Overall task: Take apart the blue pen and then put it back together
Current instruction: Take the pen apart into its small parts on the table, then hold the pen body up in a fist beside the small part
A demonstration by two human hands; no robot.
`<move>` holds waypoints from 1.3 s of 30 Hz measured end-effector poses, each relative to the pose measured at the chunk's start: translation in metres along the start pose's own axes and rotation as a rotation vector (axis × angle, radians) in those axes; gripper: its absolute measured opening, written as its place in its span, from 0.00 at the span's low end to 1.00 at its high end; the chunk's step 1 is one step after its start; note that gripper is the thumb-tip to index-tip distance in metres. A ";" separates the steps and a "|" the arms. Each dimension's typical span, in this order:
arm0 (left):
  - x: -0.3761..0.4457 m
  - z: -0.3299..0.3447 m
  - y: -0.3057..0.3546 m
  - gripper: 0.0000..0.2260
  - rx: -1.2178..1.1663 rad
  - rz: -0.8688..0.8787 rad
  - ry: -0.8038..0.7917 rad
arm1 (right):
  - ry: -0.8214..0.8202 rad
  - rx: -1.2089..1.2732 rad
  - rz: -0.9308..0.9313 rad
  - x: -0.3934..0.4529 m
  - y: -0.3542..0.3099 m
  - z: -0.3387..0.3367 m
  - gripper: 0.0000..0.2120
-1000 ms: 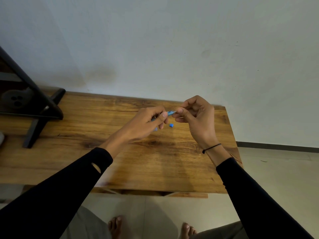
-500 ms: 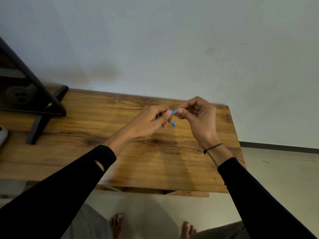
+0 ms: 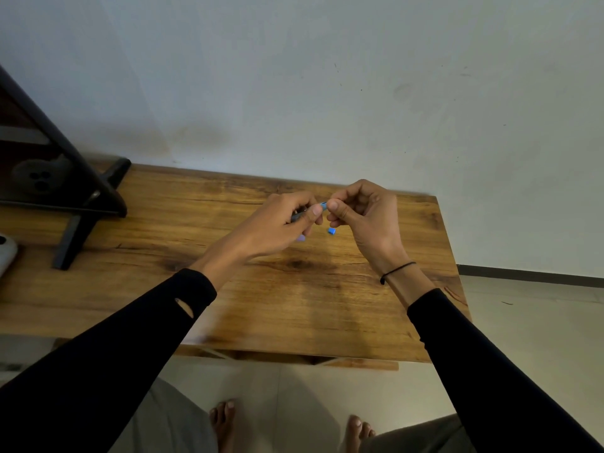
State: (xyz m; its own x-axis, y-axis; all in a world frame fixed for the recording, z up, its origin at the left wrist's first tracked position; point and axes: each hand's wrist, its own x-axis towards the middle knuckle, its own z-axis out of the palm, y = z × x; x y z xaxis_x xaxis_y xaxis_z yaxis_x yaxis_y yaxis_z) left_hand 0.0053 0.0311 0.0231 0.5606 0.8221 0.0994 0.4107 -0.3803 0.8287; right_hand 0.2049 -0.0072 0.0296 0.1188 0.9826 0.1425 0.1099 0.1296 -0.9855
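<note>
Hands grip blue pen (uncapped).

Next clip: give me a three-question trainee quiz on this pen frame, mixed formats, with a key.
1. True or false: both hands grip the pen above the table.
2. Multiple choice: the small blue piece lies
A. on the floor
B. on the table, below the hands
C. beside the black stand
3. Fill in: the black band sits on the ___ wrist.

Key
1. True: the left hand holds the barrel and the right hand pinches its blue end.
2. B
3. right
</note>
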 end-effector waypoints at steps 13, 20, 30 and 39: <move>0.009 0.001 0.014 0.12 -0.158 -0.118 -0.014 | 0.064 0.315 0.132 -0.008 -0.001 0.027 0.16; 0.009 0.011 0.019 0.16 -0.280 -0.166 -0.093 | -0.045 0.360 0.157 -0.007 -0.012 0.022 0.13; 0.008 -0.007 -0.019 0.05 -0.005 -0.190 -0.088 | 0.374 1.009 0.400 0.012 -0.042 -0.033 0.24; 0.006 -0.010 -0.017 0.07 0.100 -0.158 -0.123 | 0.350 1.101 0.390 0.012 -0.051 -0.025 0.21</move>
State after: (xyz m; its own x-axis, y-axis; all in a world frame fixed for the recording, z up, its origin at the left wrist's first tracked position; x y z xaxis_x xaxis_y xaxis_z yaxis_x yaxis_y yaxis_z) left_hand -0.0057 0.0466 0.0151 0.5643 0.8195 -0.1002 0.5664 -0.2959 0.7691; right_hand 0.2255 -0.0054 0.0837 0.2358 0.9139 -0.3305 -0.8674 0.0445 -0.4956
